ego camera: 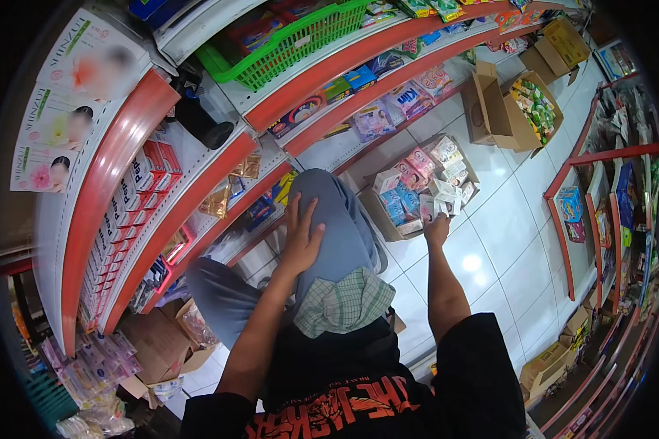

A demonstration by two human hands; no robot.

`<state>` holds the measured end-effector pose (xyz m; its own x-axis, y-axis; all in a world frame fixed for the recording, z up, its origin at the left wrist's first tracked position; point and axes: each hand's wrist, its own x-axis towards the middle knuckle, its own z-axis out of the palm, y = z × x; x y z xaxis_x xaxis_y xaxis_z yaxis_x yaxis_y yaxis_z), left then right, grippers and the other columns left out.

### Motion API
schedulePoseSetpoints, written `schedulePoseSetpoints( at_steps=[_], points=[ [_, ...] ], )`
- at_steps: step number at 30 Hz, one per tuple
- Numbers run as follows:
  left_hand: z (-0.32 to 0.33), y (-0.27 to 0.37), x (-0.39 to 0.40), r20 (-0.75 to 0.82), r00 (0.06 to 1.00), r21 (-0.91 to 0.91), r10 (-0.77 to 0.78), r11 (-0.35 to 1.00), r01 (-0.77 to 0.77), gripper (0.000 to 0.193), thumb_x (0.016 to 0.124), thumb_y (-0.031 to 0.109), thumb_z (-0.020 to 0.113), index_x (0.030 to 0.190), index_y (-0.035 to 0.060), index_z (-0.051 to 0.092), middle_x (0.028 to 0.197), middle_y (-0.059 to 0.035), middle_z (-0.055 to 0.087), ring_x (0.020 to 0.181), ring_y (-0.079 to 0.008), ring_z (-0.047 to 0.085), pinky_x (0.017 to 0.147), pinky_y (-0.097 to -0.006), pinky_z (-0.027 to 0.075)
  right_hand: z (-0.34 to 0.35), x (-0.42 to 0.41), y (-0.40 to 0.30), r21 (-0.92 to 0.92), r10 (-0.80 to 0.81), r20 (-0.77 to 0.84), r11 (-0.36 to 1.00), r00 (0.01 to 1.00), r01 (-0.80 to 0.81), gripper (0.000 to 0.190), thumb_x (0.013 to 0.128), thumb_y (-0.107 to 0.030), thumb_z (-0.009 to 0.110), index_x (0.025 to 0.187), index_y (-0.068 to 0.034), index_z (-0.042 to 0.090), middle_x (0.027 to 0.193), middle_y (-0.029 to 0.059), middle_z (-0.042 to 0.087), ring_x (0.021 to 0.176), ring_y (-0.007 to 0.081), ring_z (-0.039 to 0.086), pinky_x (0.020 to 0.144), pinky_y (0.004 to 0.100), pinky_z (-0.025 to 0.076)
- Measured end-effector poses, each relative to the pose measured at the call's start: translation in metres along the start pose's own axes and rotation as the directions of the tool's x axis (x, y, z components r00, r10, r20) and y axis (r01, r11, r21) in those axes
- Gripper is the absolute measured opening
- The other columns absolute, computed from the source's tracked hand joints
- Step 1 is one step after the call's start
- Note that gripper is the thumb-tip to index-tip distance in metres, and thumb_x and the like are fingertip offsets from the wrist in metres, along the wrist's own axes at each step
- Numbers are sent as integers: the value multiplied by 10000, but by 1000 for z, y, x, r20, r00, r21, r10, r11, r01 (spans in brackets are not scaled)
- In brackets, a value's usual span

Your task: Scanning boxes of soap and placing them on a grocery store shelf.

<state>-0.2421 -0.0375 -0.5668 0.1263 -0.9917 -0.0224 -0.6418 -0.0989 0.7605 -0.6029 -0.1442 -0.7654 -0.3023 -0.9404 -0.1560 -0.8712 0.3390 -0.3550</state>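
My left hand (302, 236) rests on my raised knee with its fingers apart and nothing in it. My right hand (437, 228) reaches to the near right edge of an open cardboard box (374, 217) on the tiled floor, its fingers at a small white box (429, 207) with a picture on it; whether they grip it is hidden. Pink Giv soap packs (419, 161), blue soap packs (400, 202) and several white cartons (442, 189) fill the cardboard box. A green checked cloth (346, 304) lies over my lap.
Red-edged shelves (197, 280) curve along the left, stocked with Pepsodent boxes (137, 181). A green plastic basket (285, 49) stands on an upper shelf. Farther boxes include an open carton (486, 110) and one of green packs (534, 112). More shelving (560, 219) lines the right.
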Motion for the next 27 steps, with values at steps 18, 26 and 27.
schedulePoseSetpoints(
  at_steps=[18, 26, 27],
  points=[
    [-6, -2, -18, -35, 998, -40, -44, 998, 43, 512, 941, 240, 525, 1423, 129, 393, 1548, -178, 166, 1417, -431, 133, 1146, -495, 156, 22, 21, 6, 37, 315, -1, 948, 949, -315, 560, 630, -317, 828, 1056, -43, 589, 1056, 196, 619, 1021, 343, 608, 857, 419, 496],
    [-2, 4, -11, -94, 995, -95, -13, 995, 4, 502, 916, 255, 571, 1384, 117, 451, 1532, -177, 217, 1403, -435, 180, 1137, -488, 192, -17, 14, -8, 62, 192, 189, 976, 963, -207, 459, 765, -406, 704, 1032, -37, 639, 900, 148, 671, 875, 298, 661, 762, 403, 527],
    [-6, 4, -11, -78, 996, -92, -49, 995, 42, 486, 902, 269, 593, 1348, 109, 488, 1504, -178, 280, 1389, -413, 231, 1124, -467, 230, -24, 4, -16, 62, 182, 188, 978, 965, -197, 459, 765, -406, 704, 1032, -37, 639, 900, 148, 671, 875, 298, 661, 762, 403, 527]
  ],
)
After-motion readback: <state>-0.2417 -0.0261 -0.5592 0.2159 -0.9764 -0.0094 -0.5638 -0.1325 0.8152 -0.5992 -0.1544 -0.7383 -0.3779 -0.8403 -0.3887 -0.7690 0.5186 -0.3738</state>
